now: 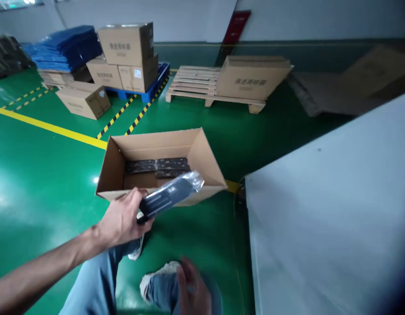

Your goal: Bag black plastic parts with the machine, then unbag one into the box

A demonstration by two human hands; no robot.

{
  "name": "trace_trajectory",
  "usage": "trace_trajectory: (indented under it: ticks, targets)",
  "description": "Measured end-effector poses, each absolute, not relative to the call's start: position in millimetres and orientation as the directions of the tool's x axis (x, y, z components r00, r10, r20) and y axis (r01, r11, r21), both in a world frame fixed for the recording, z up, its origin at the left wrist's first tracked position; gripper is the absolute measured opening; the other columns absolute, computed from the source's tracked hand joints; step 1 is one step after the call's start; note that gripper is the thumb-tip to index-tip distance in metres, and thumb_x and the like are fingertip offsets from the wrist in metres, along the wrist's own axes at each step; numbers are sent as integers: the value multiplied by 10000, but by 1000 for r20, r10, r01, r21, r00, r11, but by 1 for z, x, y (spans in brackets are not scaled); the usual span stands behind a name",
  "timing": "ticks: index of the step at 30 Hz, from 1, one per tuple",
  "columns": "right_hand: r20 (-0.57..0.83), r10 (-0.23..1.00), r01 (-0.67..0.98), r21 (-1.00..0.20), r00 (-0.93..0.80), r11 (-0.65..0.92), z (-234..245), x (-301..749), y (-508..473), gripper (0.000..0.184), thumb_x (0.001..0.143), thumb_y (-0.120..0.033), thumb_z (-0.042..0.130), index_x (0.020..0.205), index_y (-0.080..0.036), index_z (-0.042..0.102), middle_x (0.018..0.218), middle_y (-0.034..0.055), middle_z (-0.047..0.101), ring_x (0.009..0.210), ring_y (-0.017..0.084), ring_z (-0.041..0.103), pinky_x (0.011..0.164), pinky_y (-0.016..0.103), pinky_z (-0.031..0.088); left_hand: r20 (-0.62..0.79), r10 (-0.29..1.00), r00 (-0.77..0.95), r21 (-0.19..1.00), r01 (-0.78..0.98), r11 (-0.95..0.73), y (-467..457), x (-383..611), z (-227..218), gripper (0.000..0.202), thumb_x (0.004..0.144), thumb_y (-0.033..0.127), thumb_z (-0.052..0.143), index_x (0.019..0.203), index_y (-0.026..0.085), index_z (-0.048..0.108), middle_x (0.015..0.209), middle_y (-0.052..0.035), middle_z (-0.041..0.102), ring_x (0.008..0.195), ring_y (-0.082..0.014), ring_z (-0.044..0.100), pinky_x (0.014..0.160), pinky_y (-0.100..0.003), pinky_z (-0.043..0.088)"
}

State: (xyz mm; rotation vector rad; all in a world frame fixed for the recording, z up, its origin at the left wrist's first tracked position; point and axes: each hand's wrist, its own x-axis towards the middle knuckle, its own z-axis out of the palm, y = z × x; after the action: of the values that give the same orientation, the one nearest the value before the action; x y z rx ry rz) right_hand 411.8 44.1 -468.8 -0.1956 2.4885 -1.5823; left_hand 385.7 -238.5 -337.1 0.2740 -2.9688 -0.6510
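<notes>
My left hand (pixel 125 216) grips one end of a flat black item in clear plastic wrap (pixel 171 192); its exact kind I cannot make out. The item tilts up to the right, in front of the near wall of an open cardboard box (pixel 150 142). Inside that box, several dark plastic-wrapped packs (pixel 156 165) lie in rows along the bottom. My right hand (pixel 194 286) is low in the view over my leg, blurred by motion. Its fingers look bent, and no object shows in it.
A large pale panel or cabinet (pixel 327 205) fills the right side. Behind the open box are a wooden pallet (pixel 192 83) with a carton (pixel 251 81), a blue pallet (pixel 150 94) with stacked cartons (pixel 123 48), a carton on the floor (pixel 84 99) and blue sheets (pixel 68 46).
</notes>
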Motion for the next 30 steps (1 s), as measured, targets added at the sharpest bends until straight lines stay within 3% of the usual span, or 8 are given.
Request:
trace_trajectory:
  ticks: [3, 8, 12, 14, 17, 23, 26, 30]
  targets:
    - [-12, -279, -33, -987, -960, 155, -424, 421, 15, 581, 965, -587, 614, 1400, -203, 644, 1153, 141, 810, 975, 282, 799, 804, 396, 678, -11, -180, -984, 550, -156, 821, -195, 443, -333, 475, 842, 439, 735, 1237, 270, 533, 1072, -69, 709, 975, -297, 732, 837, -406, 602]
    - [-152, -195, 139, -987, -969, 75, -362, 456, -8, 415, 959, -594, 629, 1054, -207, 746, 943, 103, 819, 834, 266, 778, 717, 371, 654, -144, -122, -982, 761, -189, 620, -160, 514, -332, 494, 828, 471, 811, 1196, 275, 545, 1024, -48, 711, 847, -263, 713, 726, -377, 576]
    - [-149, -55, 140, -981, -987, 136, -345, 491, 6, 387, 953, -576, 641, 1016, -215, 767, 908, 99, 811, 808, 263, 762, 699, 372, 640, -10, -50, -999, 903, -30, 428, -152, 542, -328, 457, 941, 508, 725, 1277, 247, 558, 1210, -91, 682, 1061, -256, 664, 920, -387, 556]
    - [-105, -16, 100, -976, -994, 195, -344, 504, 12, 364, 948, -565, 644, 966, -224, 770, 862, 87, 802, 765, 249, 751, 669, 359, 628, 26, -97, -995, 932, -11, 361, -146, 546, -328, 348, 1018, 485, 625, 1259, 237, 582, 1149, -79, 678, 1020, -223, 643, 908, -353, 537]
    - [-69, -37, 58, -969, -997, 241, -344, 521, 15, 357, 928, -554, 673, 958, -212, 771, 845, 86, 801, 721, 232, 740, 644, 340, 617, 41, -199, -979, 941, -29, 337, -135, 544, -329, 224, 1071, 434, 534, 1094, 223, 607, 922, -27, 656, 825, -175, 613, 767, -297, 491]
    - [-99, -71, 84, -980, -993, 183, -337, 544, 12, 319, 935, -522, 688, 972, -215, 768, 809, 71, 784, 671, 207, 698, 618, 322, 595, -11, -260, -965, 969, -74, 236, -126, 547, -333, 335, 1096, 492, 432, 932, 221, 540, 727, 36, 527, 627, -133, 480, 634, -277, 385]
    - [-96, -105, 79, -984, -990, 159, -337, 553, 15, 310, 936, -523, 689, 908, -224, 767, 724, 43, 740, 641, 201, 664, 603, 321, 582, -112, -312, -943, 984, -150, 100, -132, 554, -331, 399, 1081, 571, 450, 894, 223, 505, 685, 64, 430, 586, -118, 379, 578, -262, 339]
    - [-160, -73, 155, -985, -984, 78, -350, 566, 20, 372, 912, -590, 696, 940, -234, 798, 755, 56, 761, 681, 229, 679, 619, 354, 604, -246, -265, -932, 969, -228, -98, -138, 561, -328, 459, 1033, 657, 522, 879, 227, 482, 671, 81, 387, 550, -104, 314, 518, -247, 303]
